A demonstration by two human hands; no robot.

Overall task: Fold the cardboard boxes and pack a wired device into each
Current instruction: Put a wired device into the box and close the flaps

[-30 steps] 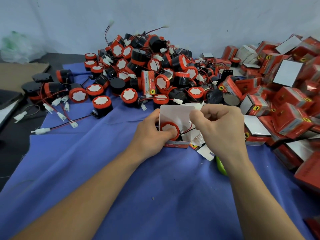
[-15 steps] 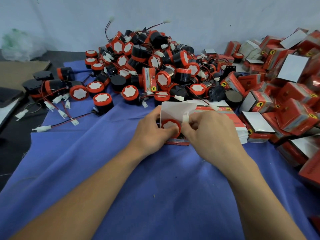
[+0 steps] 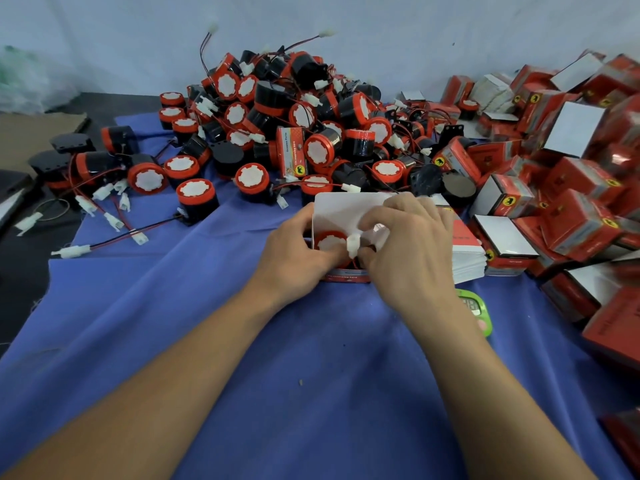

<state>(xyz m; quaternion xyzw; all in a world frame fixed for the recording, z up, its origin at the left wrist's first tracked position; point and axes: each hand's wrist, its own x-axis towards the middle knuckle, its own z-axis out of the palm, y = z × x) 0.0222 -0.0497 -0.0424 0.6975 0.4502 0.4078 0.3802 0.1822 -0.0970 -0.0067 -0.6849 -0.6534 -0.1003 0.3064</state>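
Open box (image 3: pixel 346 213): red carton with its white flap raised, standing on the blue cloth (image 3: pixel 311 375) at mid-table, between both hands.
Wired device (image 3: pixel 329 242): red-rimmed cylinder with a white face, seated inside the box, face toward the camera.
White connector (image 3: pixel 354 244): at the device's 3 o'clock edge, upright at the box mouth, with red wire below it.
Left hand (image 3: pixel 298 251): grasps the box from 9 o'clock, thumb against the device's lower rim.
Right hand (image 3: pixel 408 251): curled over the box from 3 o'clock, thumb and forefinger pinching the connector; it hides the box's right wall.
Flat carton stack (image 3: pixel 467 258): at 3 o'clock, just beside the right hand, partly covered by it.
Green timer (image 3: pixel 476 308): at 4 o'clock, half hidden under the right wrist.
Device heap (image 3: pixel 294 126): from 10 to 1 o'clock, black and red cylinders with tangled leads; the nearest touch the raised flap.
Stray device (image 3: pixel 197 200): at 10 o'clock, its lead trailing out toward 9.
Filled cartons (image 3: pixel 571 188): piled from 1 to 4 o'clock, some showing their white faces.
Cardboard sheet (image 3: pixel 34 129): far out at 10 o'clock, off the cloth.
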